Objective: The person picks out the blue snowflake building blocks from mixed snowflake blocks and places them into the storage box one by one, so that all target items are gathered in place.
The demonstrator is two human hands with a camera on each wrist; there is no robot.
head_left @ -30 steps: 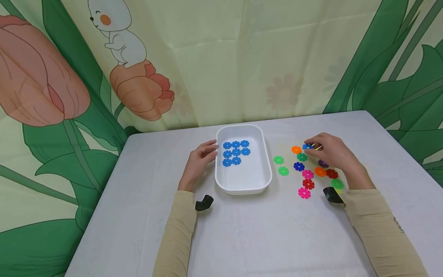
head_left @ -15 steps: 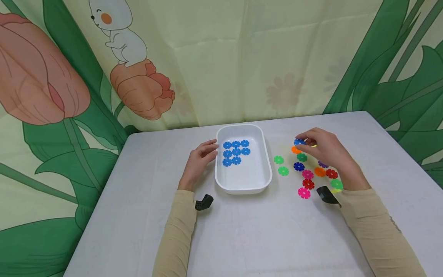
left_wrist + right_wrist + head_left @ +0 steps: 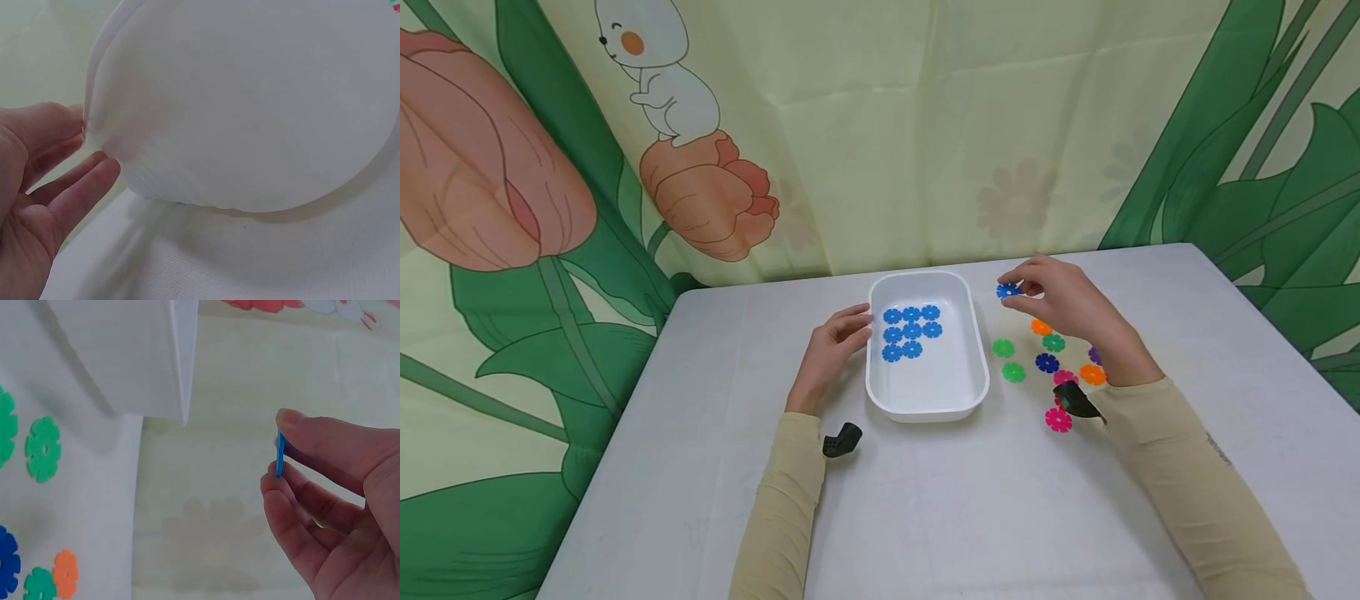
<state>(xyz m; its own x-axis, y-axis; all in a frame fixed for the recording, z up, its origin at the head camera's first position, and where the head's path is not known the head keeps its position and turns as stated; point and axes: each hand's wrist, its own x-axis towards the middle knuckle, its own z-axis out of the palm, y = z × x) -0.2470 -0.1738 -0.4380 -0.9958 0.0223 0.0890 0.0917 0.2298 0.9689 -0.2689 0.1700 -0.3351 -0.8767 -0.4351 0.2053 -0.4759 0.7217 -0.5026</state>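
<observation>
My right hand [image 3: 1060,296] pinches a blue flower-shaped plastic disc [image 3: 1008,290] between thumb and fingertips, raised to the right of the white tray [image 3: 928,400]. The right wrist view shows that blue disc [image 3: 280,453] edge-on, with the right hand [image 3: 331,500] around its edge. Several matching blue discs [image 3: 912,331] lie close together in the upper left part of the tray. My left hand [image 3: 829,354] rests its fingertips against the tray's left side. From the left wrist, the left hand [image 3: 56,181] shows fairly straight fingers at the tray wall [image 3: 250,144].
Loose discs lie right of the tray: green [image 3: 1013,372], orange [image 3: 1041,327], dark blue [image 3: 1047,362], pink [image 3: 1058,419] and others, some behind the right wrist. Black wrist cameras [image 3: 842,440] hang below both wrists. A printed curtain [image 3: 880,167] stands behind the table.
My right hand has lifted the blue disc from among the loose discs and moved it left and toward the back, nearer the tray. The left hand and tray stay where they were.
</observation>
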